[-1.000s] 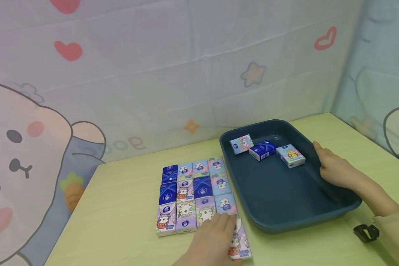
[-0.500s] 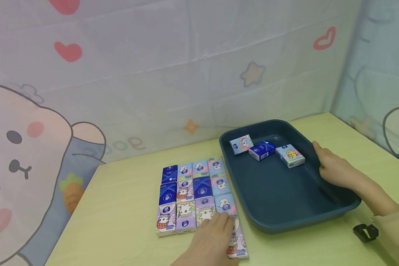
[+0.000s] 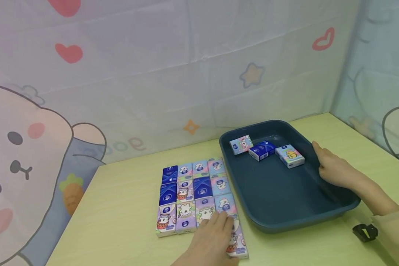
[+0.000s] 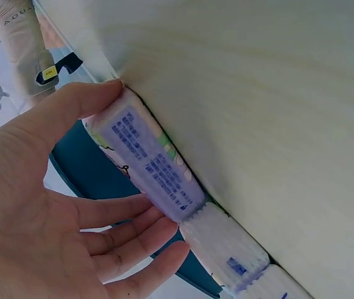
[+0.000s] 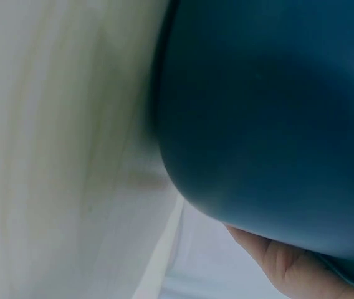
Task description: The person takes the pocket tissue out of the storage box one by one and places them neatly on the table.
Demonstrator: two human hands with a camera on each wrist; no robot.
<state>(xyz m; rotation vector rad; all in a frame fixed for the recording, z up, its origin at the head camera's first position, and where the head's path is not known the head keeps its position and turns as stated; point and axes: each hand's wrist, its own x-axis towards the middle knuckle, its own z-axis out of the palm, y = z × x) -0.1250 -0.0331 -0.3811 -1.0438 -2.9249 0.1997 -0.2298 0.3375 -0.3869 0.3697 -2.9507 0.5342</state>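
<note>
My left hand (image 3: 209, 238) holds a lilac tissue pack (image 3: 238, 245) at the near end of the rightmost column of packs. In the left wrist view, the thumb sits at one end of this tissue pack (image 4: 149, 156) and fingertips touch the other end, where a neighbouring pack (image 4: 224, 246) adjoins it. Further left lie blue, pink and lilac tissue packs (image 3: 186, 190) in a tight grid, flat on the table. My right hand (image 3: 336, 170) grips the right rim of a dark teal tray (image 3: 276, 203); the right wrist view shows only part of that hand (image 5: 295, 268).
Inside the tray, toward its back, lie a pink-and-blue pack (image 3: 241, 144), a dark blue pack (image 3: 262, 150) and a light blue pack with a yellow figure (image 3: 290, 156). A black strap (image 3: 365, 232) is near the right sleeve. A printed curtain (image 3: 153, 74) hangs behind the table (image 3: 119, 210).
The lilac pack under my left hand has shifted slightly left, closer in line with its column, and the hand moved with it. My right hand and the tray stay in place.
</note>
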